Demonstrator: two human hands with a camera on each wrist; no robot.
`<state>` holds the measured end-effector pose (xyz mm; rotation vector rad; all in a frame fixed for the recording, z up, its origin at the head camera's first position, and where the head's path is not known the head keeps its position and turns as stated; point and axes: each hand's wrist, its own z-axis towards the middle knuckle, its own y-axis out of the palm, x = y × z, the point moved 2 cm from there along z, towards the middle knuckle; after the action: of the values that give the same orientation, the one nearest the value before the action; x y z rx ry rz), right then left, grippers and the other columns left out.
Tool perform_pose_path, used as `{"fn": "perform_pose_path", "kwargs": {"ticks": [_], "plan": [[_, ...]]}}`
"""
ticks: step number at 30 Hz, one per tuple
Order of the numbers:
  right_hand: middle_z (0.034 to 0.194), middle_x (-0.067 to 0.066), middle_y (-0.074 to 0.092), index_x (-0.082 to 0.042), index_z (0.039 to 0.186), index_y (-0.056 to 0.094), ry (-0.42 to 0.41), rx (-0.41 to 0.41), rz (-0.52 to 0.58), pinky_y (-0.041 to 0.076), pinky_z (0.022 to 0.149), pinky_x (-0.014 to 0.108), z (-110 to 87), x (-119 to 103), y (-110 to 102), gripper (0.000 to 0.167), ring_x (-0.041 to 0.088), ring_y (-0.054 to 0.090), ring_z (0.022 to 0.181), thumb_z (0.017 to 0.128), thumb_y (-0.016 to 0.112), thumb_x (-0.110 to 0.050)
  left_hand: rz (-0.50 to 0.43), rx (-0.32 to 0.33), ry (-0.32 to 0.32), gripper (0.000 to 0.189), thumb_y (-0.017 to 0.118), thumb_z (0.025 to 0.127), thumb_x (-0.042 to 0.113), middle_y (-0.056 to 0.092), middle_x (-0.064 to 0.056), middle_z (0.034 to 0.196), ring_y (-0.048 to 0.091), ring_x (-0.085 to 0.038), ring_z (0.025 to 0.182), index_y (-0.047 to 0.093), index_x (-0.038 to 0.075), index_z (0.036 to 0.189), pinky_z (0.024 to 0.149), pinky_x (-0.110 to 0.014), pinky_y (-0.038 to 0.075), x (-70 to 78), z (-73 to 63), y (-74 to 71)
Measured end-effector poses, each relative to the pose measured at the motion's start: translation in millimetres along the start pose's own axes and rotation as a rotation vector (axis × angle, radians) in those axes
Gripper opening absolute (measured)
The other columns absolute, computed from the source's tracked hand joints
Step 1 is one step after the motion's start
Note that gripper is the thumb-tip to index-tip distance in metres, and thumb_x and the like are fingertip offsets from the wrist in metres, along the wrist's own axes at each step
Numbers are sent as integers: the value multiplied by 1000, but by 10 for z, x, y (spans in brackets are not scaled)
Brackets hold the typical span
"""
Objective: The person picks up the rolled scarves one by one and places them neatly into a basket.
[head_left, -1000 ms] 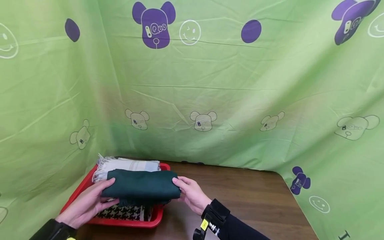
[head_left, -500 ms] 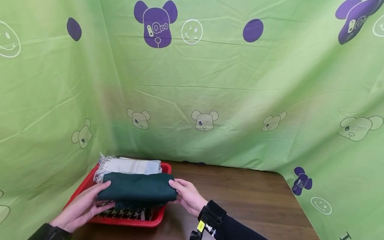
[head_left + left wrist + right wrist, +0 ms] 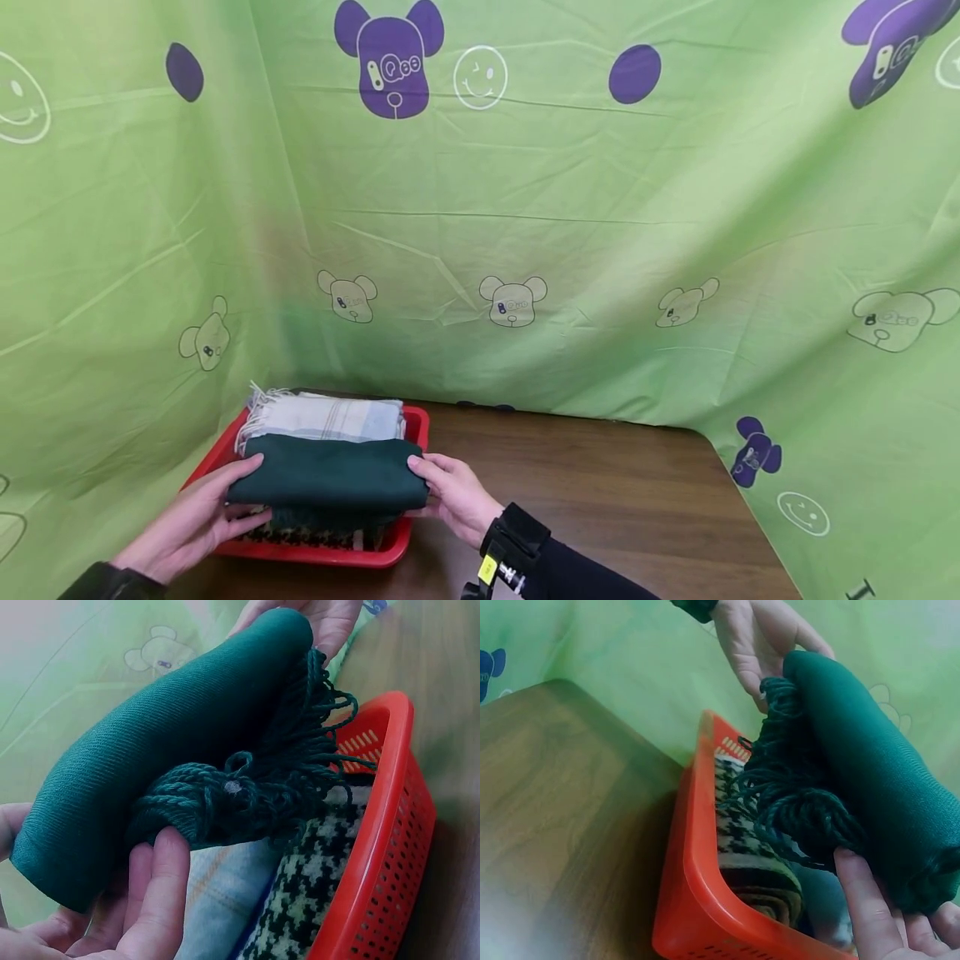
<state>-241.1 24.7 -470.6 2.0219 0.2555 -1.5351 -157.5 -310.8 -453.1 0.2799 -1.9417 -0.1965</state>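
Observation:
A folded dark green scarf (image 3: 330, 473) with twisted fringe is held level over the red basket (image 3: 322, 557). My left hand (image 3: 197, 517) grips its left end, thumb on top and fingers underneath. At the other end my right hand (image 3: 453, 496) pinches it the same way. In the left wrist view the fringe (image 3: 225, 795) hangs from the underside, with fingertips against it. Below, a houndstooth scarf (image 3: 315, 862) in black and cream lies in the basket. Behind the green scarf is a folded white and pale blue plaid scarf (image 3: 330, 417) with fringe.
The basket stands at the left of a brown wooden table (image 3: 585, 492), close to the green printed curtain (image 3: 525, 208) that hangs around the back and sides. In the right wrist view, the basket's perforated wall (image 3: 679, 900) rises beside the tabletop.
Both hands have moved the green scarf left and slightly down toward the near part of the basket. More of the white plaid scarf shows behind it, less of the houndstooth one.

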Motion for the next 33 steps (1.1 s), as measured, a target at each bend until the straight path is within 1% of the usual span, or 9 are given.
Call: {"fn": "perform_pose_path", "kwargs": {"ticks": [1, 3, 10, 15, 23, 27, 29, 31, 33], "plan": [[136, 20, 69, 7, 143, 58, 5, -2, 1, 57, 100, 59, 5, 4, 15, 52, 24, 70, 114, 108, 66, -30, 2, 3, -5, 86, 47, 115, 40, 32, -23, 157, 65, -20, 114, -9, 4, 168, 108, -51, 55, 7, 1, -17], [136, 19, 69, 6, 144, 58, 11, -6, 5, 57, 101, 60, 16, 9, 45, 52, 25, 69, 115, 107, 67, -30, 7, 10, -11, 87, 47, 114, 41, 27, -24, 159, 65, -18, 112, -12, 6, 168, 108, -51, 55, 15, 1, -52], [134, 19, 70, 6, 144, 58, 19, -2, 16, 57, 101, 60, 61, 60, 132, 51, 24, 70, 112, 107, 67, -29, -16, 7, -25, 90, 47, 114, 41, 43, -15, 146, 66, -18, 111, -17, 9, 168, 107, -50, 56, 26, -18, -157], [131, 19, 71, 7, 142, 59, 3, -8, 25, 56, 101, 63, 93, 91, 199, 49, 23, 70, 109, 107, 67, -27, -54, 25, -46, 90, 48, 114, 40, 49, -14, 139, 68, -19, 108, -18, 10, 168, 107, -52, 55, 39, -26, -234], [127, 16, 72, 8, 142, 57, 17, -8, 51, 58, 98, 62, 159, 152, 295, 48, 23, 70, 107, 108, 66, -24, -73, 60, -68, 94, 50, 113, 44, 44, -18, 144, 68, -21, 106, -20, 11, 167, 107, -52, 56, 34, -19, -337], [124, 15, 73, 8, 141, 56, 11, -9, 62, 57, 98, 63, 188, 196, 334, 47, 23, 72, 104, 108, 65, -23, -71, 77, -71, 95, 50, 113, 45, 35, -24, 151, 68, -20, 106, -20, 11, 167, 106, -51, 56, 22, -17, -377], [124, 15, 74, 9, 140, 56, 10, -15, 68, 57, 98, 64, 199, 219, 349, 47, 23, 72, 103, 108, 65, -23, -79, 83, -73, 95, 51, 112, 44, 43, -21, 145, 68, -21, 105, -19, 11, 167, 105, -51, 57, 16, -17, -398], [124, 16, 74, 9, 140, 57, 13, -22, 74, 56, 99, 64, 204, 239, 362, 47, 22, 73, 103, 108, 65, -24, -80, 78, -73, 95, 51, 113, 44, 54, -14, 133, 69, -21, 106, -19, 10, 167, 105, -51, 57, 11, -16, -423], [125, 17, 73, 9, 140, 56, 19, -31, 81, 56, 99, 65, 212, 260, 370, 47, 23, 73, 105, 108, 65, -24, -85, 86, -76, 95, 52, 112, 44, 60, -5, 121, 69, -21, 105, -17, 11, 168, 104, -50, 58, 4, -14, -444]]}}
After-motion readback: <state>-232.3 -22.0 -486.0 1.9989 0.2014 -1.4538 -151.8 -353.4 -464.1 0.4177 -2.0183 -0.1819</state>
